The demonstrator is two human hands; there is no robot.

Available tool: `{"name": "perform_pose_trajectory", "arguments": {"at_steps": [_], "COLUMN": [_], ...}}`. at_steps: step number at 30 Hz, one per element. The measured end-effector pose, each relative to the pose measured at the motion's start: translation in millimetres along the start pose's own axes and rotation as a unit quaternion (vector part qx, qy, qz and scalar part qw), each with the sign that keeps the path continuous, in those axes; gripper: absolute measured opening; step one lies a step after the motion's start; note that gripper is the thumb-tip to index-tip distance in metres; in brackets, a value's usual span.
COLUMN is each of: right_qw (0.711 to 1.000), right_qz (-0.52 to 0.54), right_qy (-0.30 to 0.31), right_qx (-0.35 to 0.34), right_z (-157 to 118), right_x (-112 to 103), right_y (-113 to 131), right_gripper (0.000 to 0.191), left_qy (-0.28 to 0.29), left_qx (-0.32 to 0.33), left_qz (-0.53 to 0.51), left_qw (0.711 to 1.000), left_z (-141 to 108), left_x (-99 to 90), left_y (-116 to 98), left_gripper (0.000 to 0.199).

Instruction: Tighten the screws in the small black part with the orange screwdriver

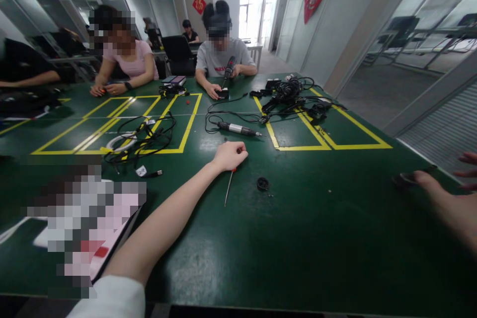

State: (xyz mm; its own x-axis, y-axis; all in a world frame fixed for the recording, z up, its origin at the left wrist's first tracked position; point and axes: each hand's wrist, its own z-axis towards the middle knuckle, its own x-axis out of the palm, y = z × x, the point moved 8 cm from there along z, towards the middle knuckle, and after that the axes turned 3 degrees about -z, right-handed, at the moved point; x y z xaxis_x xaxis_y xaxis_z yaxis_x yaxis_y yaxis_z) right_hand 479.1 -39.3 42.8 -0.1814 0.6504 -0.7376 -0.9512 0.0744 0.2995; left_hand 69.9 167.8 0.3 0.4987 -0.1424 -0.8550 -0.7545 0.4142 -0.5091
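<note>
My left hand (pixel 230 155) rests on the green table with its fingers curled; a thin screwdriver (pixel 229 189) with a red part lies beneath or in it, and which of these I cannot tell. Right of it on the tabletop is a small round black part (pixel 263 184). Beyond the hand lies a silver and black pen-shaped electric screwdriver (pixel 238 129) with a cable. At the far right edge, my right hand (pixel 447 198) is blurred, its fingers apart and its thumb near a dark, smeared object (pixel 405 179) by the table edge.
Black cables (pixel 288 94) are heaped at the back right, and more coiled cables (pixel 149 139) lie at the left. Yellow tape (pixel 192 121) marks the green table (pixel 298 248). A partly pixelated pink and white item (pixel 112 231) sits at the lower left. Across the table, two people sit.
</note>
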Motion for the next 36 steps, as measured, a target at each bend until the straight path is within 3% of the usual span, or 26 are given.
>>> {"name": "perform_pose_trajectory", "arguments": {"at_steps": [1, 4, 7, 9, 12, 14, 17, 21, 24, 28, 30, 36], "right_qw": [0.999, 0.979, 0.930, 0.911, 0.874, 0.871, 0.901, 0.939, 0.967, 0.977, 0.979, 0.990], "right_qz": [0.008, 0.130, 0.165, 0.115, 0.029, 0.038, 0.109, 0.139, 0.085, 0.046, 0.042, 0.026], "right_qy": [-0.033, 0.078, 0.175, 0.237, 0.340, 0.362, 0.333, 0.267, 0.214, 0.209, 0.199, 0.128], "right_qx": [0.011, -0.138, -0.277, -0.318, -0.347, -0.331, -0.257, -0.164, -0.110, -0.021, -0.019, -0.049], "right_z": [-3, -12, -22, -24, -25, -17, 4, 26, 32, 26, 20, 4], "right_x": [-4, 27, 65, 92, 126, 132, 124, 106, 87, 66, 56, 39], "right_y": [22, 131, 227, 266, 292, 291, 263, 190, 132, 71, 58, 49], "right_gripper": [0.062, 0.031, 0.038, 0.043, 0.020, 0.014, 0.015, 0.032, 0.046, 0.057, 0.055, 0.047], "left_qy": [0.000, 0.000, 0.000, 0.000, 0.001, 0.001, 0.002, 0.005, 0.005, 0.004, 0.003, 0.004], "left_qx": [0.000, 0.000, -0.001, 0.000, 0.001, 0.001, 0.001, 0.002, 0.001, 0.002, 0.002, 0.002], "left_qz": [0.000, 0.001, 0.005, 0.006, 0.008, 0.008, 0.006, 0.003, 0.002, 0.001, 0.001, 0.004], "left_qw": [1.000, 1.000, 1.000, 1.000, 1.000, 1.000, 1.000, 1.000, 1.000, 1.000, 1.000, 1.000], "left_z": [0, 0, -1, -1, 0, 0, 0, 0, 1, 1, 0, -1], "left_x": [0.0, -0.1, 0.0, 0.2, 1.1, 1.8, 2.7, 2.7, 1.9, 1.2, 0.5, -1.3], "left_y": [0, 1, 1, 0, 0, 0, 0, 0, 0, 0, 0, -1], "left_gripper": [0.019, 0.019, 0.020, 0.020, 0.020, 0.021, 0.020, 0.020, 0.020, 0.020, 0.020, 0.020]}}
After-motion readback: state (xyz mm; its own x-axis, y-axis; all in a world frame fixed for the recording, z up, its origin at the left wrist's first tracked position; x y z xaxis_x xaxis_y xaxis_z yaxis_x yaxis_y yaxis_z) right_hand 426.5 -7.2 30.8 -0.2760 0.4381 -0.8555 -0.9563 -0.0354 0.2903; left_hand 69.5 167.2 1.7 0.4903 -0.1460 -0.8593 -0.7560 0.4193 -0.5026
